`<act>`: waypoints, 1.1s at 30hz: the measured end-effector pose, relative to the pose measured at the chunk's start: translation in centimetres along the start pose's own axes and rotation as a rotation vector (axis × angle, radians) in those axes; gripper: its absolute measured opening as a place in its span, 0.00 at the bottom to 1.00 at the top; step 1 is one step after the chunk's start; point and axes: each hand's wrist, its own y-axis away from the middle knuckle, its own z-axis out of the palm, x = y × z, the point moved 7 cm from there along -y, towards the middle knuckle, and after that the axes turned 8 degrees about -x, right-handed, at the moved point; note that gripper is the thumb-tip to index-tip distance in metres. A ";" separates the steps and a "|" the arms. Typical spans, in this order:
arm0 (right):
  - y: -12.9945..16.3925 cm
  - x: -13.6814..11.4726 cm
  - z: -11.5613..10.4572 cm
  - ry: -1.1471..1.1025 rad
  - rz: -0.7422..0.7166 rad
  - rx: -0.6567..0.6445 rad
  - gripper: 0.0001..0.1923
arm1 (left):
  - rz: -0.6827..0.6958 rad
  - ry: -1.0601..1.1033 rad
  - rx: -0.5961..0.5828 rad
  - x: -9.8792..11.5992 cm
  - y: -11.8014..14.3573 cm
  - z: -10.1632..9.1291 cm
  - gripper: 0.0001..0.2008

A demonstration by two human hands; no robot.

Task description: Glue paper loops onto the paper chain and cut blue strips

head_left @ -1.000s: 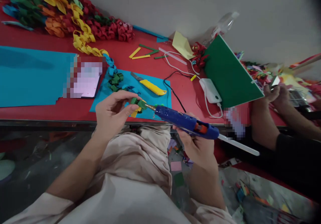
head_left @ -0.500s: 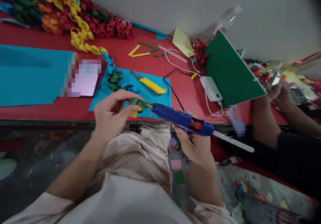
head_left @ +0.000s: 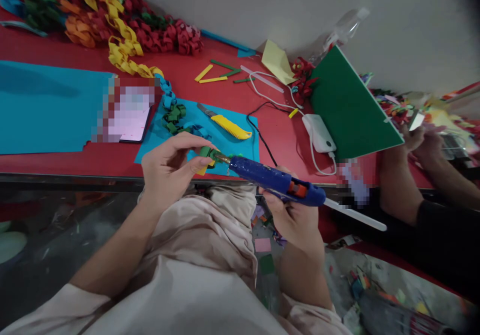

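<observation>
Left hand (head_left: 165, 170) pinched green piece (head_left: 205, 151) (light, steady nozzle (head_left: 224, 159) contact seemed best); right hand (head_left: 294, 220), fingers curled, gripped blue glue gun (head_left: 268, 174).

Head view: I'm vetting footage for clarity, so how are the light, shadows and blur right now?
Head view: fairly dim light, with a black upper-right corner; head view: a soft shadow on the left blue sheet; head view: the phone largely pixelated; head view: the blue glue gun readable, though slightly soft.
</observation>
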 end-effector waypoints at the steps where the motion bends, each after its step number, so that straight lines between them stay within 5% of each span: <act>1: 0.0 -0.1 0.0 0.000 -0.013 0.004 0.06 | 0.003 -0.004 0.000 0.0 0.0 0.0 0.10; 27: 0.7 1.0 0.1 -0.105 0.051 -0.011 0.09 | -0.034 -0.050 0.012 -0.4 0.3 -0.1 0.09; 33: 1.2 2.9 -3.2 0.146 0.064 0.221 0.14 | -0.038 -0.096 0.079 -0.9 0.4 -0.9 0.10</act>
